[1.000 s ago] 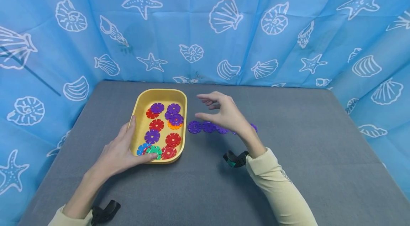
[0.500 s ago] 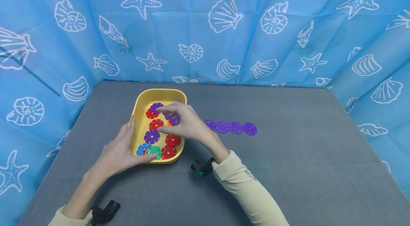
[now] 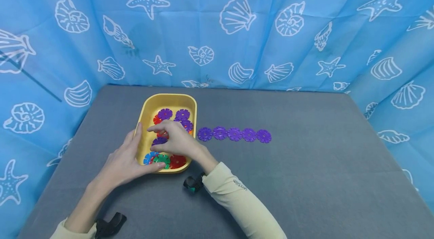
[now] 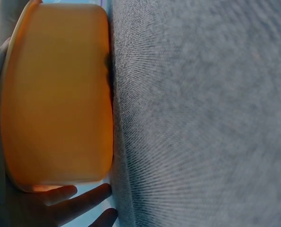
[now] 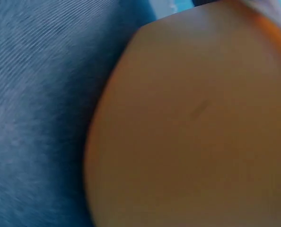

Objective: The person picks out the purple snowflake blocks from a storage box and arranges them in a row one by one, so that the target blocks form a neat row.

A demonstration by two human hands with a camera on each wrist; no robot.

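Note:
A yellow plastic tray holds several notched snowflake discs in purple, red, blue, green and orange. My left hand grips its near left corner, thumb over the front rim by a green disc and fingers along the outer side. In the left wrist view the tray's orange-looking wall lies against that hand. Over the tray hovers my right hand, thumb and fingers apart around a purple disc, partly hidden; no disc shows between the fingertips. Only the outer tray wall fills the right wrist view.
Right of the tray a row of several purple discs lies end to end on the grey cloth-covered table. Behind the table hangs a blue curtain with white shell prints. A black strap sits at the left wrist.
My right hand has moved left, from over the purple row to over the tray, uncovering the whole row. The left hand and tray stay in place.

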